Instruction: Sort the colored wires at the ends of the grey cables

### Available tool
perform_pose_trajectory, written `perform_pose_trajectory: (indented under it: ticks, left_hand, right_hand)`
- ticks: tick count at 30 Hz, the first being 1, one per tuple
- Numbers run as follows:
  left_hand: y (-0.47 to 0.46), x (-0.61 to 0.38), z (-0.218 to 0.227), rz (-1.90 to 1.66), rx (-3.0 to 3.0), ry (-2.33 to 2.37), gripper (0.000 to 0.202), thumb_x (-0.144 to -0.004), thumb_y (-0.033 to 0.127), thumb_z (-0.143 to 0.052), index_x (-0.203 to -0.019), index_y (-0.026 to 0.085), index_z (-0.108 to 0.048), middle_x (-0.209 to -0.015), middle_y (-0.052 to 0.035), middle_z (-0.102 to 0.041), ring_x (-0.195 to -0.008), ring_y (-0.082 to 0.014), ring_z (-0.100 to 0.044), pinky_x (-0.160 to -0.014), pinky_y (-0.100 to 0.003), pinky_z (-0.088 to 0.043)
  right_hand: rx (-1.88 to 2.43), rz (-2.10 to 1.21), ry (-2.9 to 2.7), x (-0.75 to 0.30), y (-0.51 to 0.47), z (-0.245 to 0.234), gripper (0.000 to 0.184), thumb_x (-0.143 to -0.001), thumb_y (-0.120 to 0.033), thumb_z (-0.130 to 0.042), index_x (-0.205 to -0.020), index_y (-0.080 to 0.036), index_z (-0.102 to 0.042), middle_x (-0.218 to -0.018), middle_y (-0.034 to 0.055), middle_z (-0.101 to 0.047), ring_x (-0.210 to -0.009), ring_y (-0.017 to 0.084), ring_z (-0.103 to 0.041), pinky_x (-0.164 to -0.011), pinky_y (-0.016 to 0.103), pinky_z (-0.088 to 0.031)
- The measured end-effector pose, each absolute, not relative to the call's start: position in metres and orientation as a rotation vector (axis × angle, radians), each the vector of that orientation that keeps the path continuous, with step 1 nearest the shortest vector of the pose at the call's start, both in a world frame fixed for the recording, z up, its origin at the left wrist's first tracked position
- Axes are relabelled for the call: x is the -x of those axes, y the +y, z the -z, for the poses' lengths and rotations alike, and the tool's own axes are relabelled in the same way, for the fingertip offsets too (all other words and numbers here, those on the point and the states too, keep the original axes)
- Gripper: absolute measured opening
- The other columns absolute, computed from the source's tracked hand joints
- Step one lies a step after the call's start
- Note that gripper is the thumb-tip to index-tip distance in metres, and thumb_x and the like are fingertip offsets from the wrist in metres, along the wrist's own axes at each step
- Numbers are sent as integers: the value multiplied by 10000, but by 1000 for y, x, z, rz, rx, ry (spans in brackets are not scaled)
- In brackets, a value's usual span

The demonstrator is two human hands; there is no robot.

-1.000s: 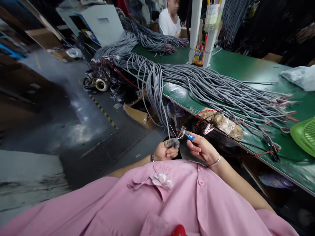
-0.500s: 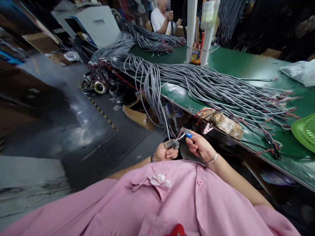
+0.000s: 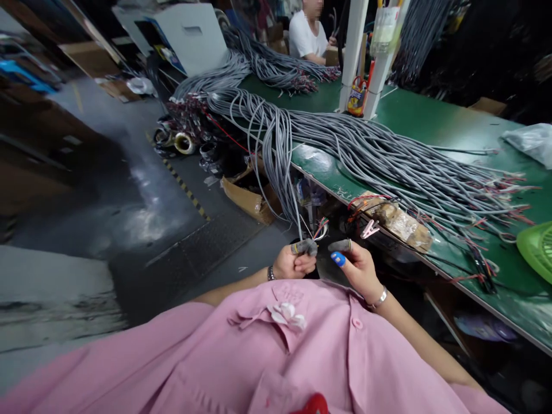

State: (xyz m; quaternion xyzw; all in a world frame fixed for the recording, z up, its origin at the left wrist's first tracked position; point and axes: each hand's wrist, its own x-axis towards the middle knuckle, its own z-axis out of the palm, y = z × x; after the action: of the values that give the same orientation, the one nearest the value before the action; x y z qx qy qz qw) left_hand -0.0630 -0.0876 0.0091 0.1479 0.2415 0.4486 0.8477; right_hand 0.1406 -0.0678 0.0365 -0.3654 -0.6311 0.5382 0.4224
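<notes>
Low in front of my chest, my left hand is closed around the end of a grey cable. Stripped inner wires in red, green, white and black fan out above the fist. A grey cover sits on the left finger pressing on the cable. My right hand is to the right of the wires, apart from them, with thumb and index finger spread. Blue tape wraps its thumb and a grey cover its index finger. Its other fingers are mostly hidden behind the palm.
A large bundle of grey cables lies along the green table and hangs over its edge. A taped block and a pink clip are at the near edge. A green basket stands right. A co-worker sits beyond.
My right hand has come away from the wires to the right and its fingers have opened. The wires now stand fanned out. The left hand keeps hold of the cable.
</notes>
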Motion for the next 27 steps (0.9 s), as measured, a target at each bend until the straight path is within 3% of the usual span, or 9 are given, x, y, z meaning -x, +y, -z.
perform_pose_trajectory:
  ticks: [3,7,12,18,21,27]
  left_hand:
    - [-89,57,-9,-905,-381,466,236,-835,235,-550,-673,96,-652,-377,67,-216,-315,-61,-239,-428,-219,-234]
    - [-90,53,-9,-877,-464,446,212,-839,250,-573,-724,98,-665,-386,53,-295,-319,-70,-287,-402,-214,-220]
    - [-90,56,-10,-763,-597,510,286,-824,373,-641,-773,93,-671,-415,20,-429,-342,-79,-363,-385,-202,-218]
    - [-77,57,-13,-572,-841,576,404,-796,486,-682,-813,85,-725,-455,-22,-531,-371,-83,-407,-429,-216,-268]
    - [-66,54,-20,-527,-1028,585,399,-777,491,-705,-797,95,-747,-493,-40,-560,-413,-92,-428,-468,-225,-301]
    - [-51,43,-51,-434,-1453,552,240,-787,371,-712,-820,139,-760,-581,-70,-606,-528,-148,-523,-542,-252,-393]
  right_hand:
    - [880,-1240,-1614,-130,-73,-45,228,-840,-333,-674,-1052,-249,-687,-1106,88,-642,-991,234,-592,-856,360,-494]
    - [931,-1294,-1608,-123,-71,-38,306,-867,-328,-641,-1165,-260,-623,-1059,85,-657,-942,229,-604,-848,376,-502]
    - [909,-1084,-1900,-138,-69,-42,178,-891,-282,-591,-1044,-255,-678,-971,78,-654,-909,235,-587,-861,386,-475]
    - [941,-983,-1995,-162,-70,-46,151,-909,-262,-563,-963,-250,-703,-871,68,-646,-804,214,-578,-769,355,-468]
    - [985,-1061,-1936,-174,-73,-42,112,-878,-293,-622,-850,-234,-713,-792,53,-629,-736,197,-557,-725,329,-451]
    - [1080,-1419,-1589,-206,-68,-29,248,-825,-419,-687,-733,-190,-657,-676,19,-570,-615,143,-476,-574,261,-401]
